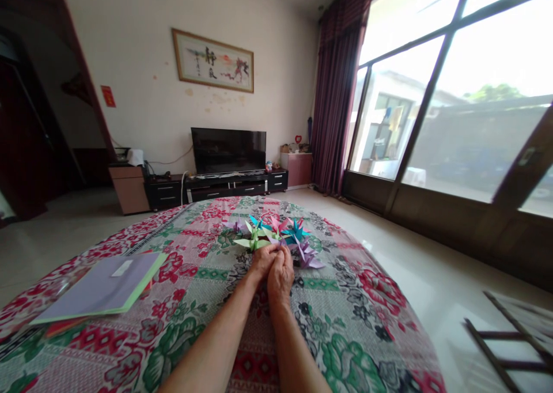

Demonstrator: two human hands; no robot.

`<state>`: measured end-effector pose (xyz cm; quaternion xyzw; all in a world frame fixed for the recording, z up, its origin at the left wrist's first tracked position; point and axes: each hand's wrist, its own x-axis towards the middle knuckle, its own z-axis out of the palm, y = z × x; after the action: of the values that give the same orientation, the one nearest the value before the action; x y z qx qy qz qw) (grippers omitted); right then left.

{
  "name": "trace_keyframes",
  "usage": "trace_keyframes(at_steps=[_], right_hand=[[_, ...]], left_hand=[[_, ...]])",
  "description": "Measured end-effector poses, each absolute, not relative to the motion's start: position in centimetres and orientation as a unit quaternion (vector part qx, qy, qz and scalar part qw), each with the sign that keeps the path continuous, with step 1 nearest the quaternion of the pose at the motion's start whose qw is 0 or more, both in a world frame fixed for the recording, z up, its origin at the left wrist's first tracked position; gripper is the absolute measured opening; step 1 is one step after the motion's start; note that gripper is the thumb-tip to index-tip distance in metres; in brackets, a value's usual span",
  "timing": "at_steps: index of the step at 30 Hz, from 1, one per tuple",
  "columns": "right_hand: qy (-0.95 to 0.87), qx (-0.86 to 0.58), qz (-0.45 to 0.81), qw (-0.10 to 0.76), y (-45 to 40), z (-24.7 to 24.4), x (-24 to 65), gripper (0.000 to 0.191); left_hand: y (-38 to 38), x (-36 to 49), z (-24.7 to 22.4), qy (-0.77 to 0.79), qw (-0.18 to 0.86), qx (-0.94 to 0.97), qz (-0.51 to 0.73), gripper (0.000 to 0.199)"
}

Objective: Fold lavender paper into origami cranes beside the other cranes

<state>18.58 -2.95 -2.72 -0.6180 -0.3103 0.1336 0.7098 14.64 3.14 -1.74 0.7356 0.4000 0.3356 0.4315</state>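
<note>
**Two bare hands meet beside colorful folded paper birds on a round table**

Head view: A person's forearms reach forward over a round table covered with a floral tablecloth in red, green, gray and black. The left hand and right hand are close together and touching, with fingers bent inward and fingertips gathered. A bit of purple paper shows at the fingertips; whether either hand pinches it cannot be told, as the fingers hide most of it.

Just beyond and around the fingertips, folded paper birds sit in a tight cluster on the cloth: light green birds in front on the left, blue ones behind and to the right, a pink one between, and purple ones at the right, with another at the far left of the group.

Well apart, on the table's left side, lies a stack of paper sheets, purple on top and light green beneath, with a small white label on it. Across the room, a black television stands below a framed picture.
</note>
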Motion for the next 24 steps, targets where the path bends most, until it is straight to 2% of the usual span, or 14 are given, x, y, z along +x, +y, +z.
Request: trace_keyframes(at_steps=[11, 24], right_hand=[[-0.309, -0.624, 0.168, 0.698, -3.2, -2.46, 18.86, 0.059], [-0.277, -0.63, 0.115, 0.716, -3.57, -2.42, 18.71, 0.049]], left_hand=[[2.72, 14.67, -1.75, 0.388, 0.459, 0.715, 0.357, 0.037], [2.6, 15.17, -2.59, 0.39, 0.488, 0.678, 0.387, 0.04]])
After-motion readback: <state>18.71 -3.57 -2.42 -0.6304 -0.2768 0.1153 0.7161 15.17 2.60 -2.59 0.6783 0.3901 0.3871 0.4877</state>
